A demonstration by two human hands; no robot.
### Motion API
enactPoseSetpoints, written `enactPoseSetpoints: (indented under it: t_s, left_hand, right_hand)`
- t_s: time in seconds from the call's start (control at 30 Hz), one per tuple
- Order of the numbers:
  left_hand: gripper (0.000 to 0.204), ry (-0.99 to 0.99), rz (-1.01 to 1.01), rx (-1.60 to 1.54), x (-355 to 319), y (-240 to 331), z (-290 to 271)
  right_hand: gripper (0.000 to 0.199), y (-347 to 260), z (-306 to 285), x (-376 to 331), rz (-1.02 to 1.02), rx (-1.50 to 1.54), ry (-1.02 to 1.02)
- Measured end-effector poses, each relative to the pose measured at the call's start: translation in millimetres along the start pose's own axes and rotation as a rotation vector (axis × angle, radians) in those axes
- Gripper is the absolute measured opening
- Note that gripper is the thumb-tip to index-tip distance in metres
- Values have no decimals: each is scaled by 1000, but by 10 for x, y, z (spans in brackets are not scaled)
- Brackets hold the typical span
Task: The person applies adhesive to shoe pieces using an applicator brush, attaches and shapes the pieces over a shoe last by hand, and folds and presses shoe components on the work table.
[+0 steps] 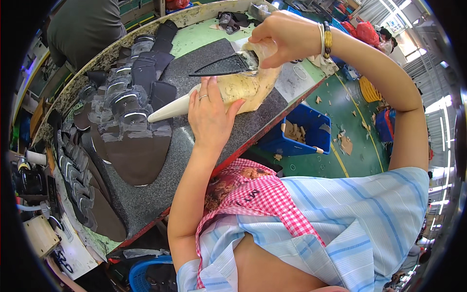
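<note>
On the workbench lies a cream horn-shaped block (237, 87), its smooth pale tip pointing left and its thicker body coated with yellowish, patchy residue. My left hand (210, 114) grips the block around its middle, thumb on the near side and fingers over the top. Just beyond those fingertips a black pointed upper piece (223, 66) lies along the block, with pale strands or residue at its right end. My right hand (287, 39) is closed around a pale, yellowish lump (264, 48) at that end; its exact kind I cannot make out.
Left of the block are rows of overlapping dark shoe pieces (134, 151) with greyish smears. More dark pieces (80, 180) line the bench's left side. A blue bin (311, 129) with scraps stands by the red bench edge. Across the bench sits another person (87, 29).
</note>
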State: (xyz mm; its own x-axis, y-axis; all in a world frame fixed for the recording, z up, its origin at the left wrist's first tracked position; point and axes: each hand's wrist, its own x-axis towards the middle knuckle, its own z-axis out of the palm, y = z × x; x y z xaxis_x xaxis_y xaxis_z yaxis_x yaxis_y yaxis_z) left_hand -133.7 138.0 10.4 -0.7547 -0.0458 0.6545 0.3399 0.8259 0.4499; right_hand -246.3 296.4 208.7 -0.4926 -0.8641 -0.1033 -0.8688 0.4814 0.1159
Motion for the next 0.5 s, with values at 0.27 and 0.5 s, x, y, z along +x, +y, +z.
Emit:
enactPoseSetpoints:
  t_s: [0.27,0.5]
  left_hand:
    - [72,2,-3,16,-14,-1,15]
    - [72,-9,-11,11,-10,10,16]
  right_hand:
    - [56,61,-7,-62,66,81,-123]
    - [58,46,592,-319,12,261,419]
